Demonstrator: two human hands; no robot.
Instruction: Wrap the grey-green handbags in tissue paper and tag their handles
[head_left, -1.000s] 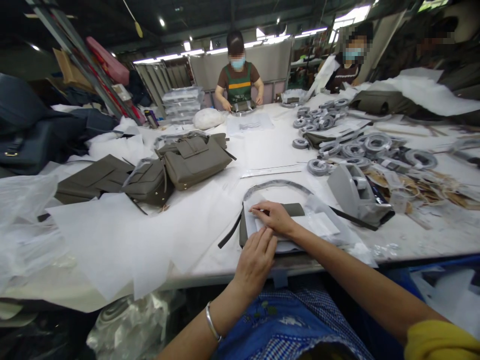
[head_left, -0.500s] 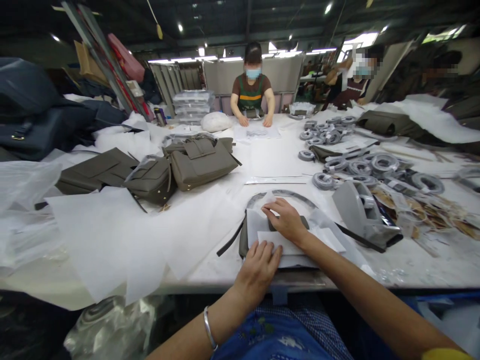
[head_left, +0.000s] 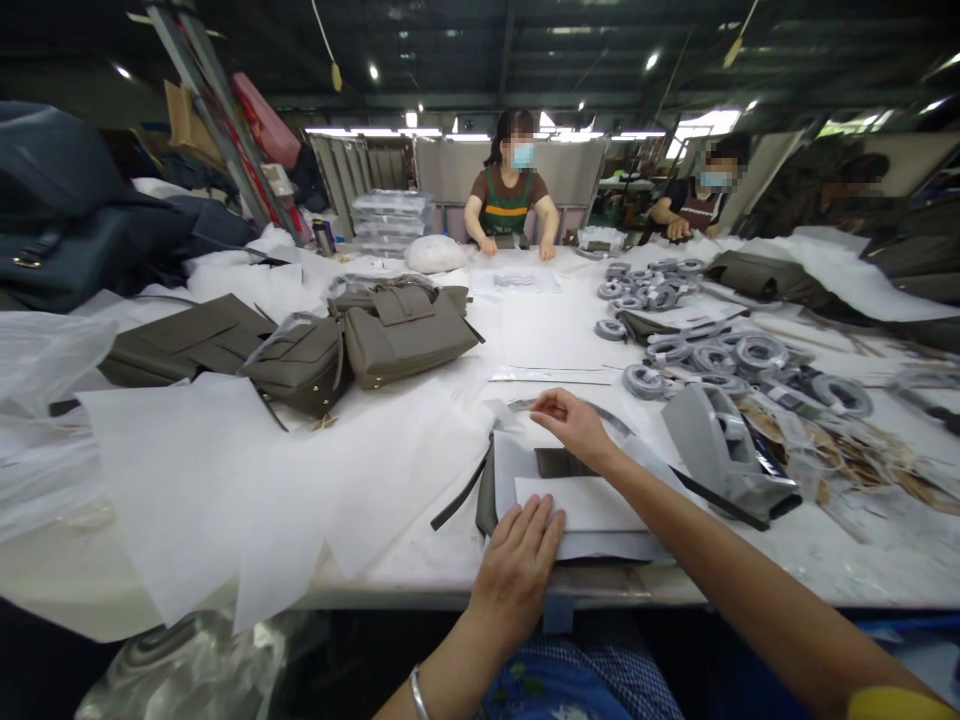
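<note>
An olive-grey handbag [head_left: 486, 497] lies at the table's near edge, mostly hidden under white paper. My left hand [head_left: 517, 560] rests on it, fingers stretched flat over a folded white paper sheet [head_left: 592, 508]. Above the bag's far side is my right hand [head_left: 574, 428], its thumb and fingertips pinched together. Whatever is between those fingertips is too small to make out. A grey wrapped handle [head_left: 613, 416] curves behind the right hand. One dark strap [head_left: 459, 500] sticks out to the left, and another strap [head_left: 720, 497] to the right.
A grey tape dispenser [head_left: 701, 440] and several coiled wrapped straps [head_left: 759, 352] are on the right. More olive handbags [head_left: 412, 338] and loose white sheets [head_left: 202, 480] cover the left. A thin ruler-like strip [head_left: 551, 378] lies ahead. A co-worker [head_left: 517, 205] stands across the table.
My right hand has drawn slightly back from the white paper it was pinching, uncovering more of the bag's olive front. My left hand stays on the folded sheet. The camera view has tilted up slightly.
</note>
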